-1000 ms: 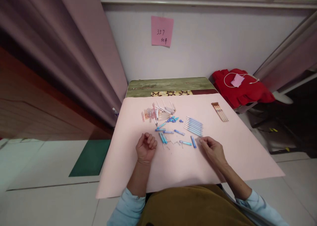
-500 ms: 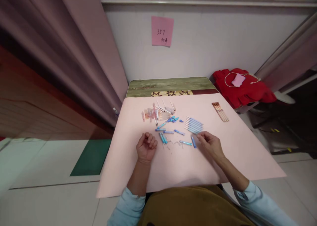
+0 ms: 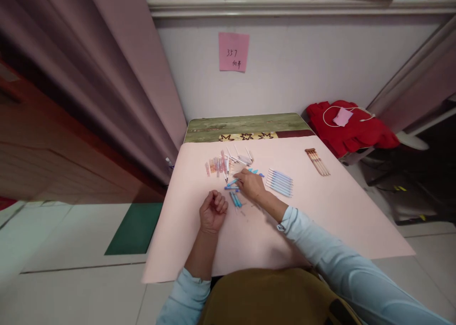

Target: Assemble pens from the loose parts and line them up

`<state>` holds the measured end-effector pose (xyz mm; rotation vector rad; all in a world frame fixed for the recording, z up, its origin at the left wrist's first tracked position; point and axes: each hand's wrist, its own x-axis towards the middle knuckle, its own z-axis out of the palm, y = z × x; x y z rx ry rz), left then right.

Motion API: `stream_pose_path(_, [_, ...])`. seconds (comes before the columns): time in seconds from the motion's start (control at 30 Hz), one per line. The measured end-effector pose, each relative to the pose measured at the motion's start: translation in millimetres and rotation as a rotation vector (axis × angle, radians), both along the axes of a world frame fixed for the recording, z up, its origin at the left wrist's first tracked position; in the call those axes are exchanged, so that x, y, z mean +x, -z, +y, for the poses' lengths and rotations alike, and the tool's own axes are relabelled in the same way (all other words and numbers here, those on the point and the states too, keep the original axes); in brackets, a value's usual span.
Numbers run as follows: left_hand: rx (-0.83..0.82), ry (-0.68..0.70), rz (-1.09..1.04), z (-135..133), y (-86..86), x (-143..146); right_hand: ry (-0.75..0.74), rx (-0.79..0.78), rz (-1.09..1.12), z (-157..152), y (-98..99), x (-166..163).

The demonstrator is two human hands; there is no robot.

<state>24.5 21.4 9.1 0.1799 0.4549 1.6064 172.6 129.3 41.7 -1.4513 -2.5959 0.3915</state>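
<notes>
My left hand rests palm up on the pink sheet with its fingers curled in; whether anything lies inside is hidden. My right hand reaches across to the loose pen parts, its fingers bent together beside a light-blue pen barrel. What its fingertips hold, if anything, I cannot make out. Two teal pen barrels lie between my hands. Right of my right hand, several blue pens form a neat row. The right hand and forearm cover part of the blue pieces.
Beyond my hands lie pinkish pen parts and white refills with dark tips. A bundle of beige pens lies at the right of the pink sheet. Red cloth with a white cable sits past the table's right edge.
My right hand has moved left from the row of blue pens to the loose pen parts. One more pen seems to lie in that row. My left hand stays curled.
</notes>
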Motion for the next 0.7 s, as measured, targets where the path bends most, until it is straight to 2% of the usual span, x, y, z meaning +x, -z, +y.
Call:
stream_pose_path(0.43, [-0.003, 0.008, 0.009, -0.1, -0.2, -0.1, 0.025, -0.008, 0.036, 2.8, 13.7, 0.2])
stream_pose_path(0.6, [-0.001, 0.007, 0.011, -0.1, -0.1, -0.1, 0.055, -0.011, 0.060, -0.1, 7.3, 4.0])
stream_pose_path(0.7, [-0.002, 0.004, 0.035, -1.3, -0.7, 1.5, 0.135, -0.021, 0.166, -5.1, 2.3, 15.1])
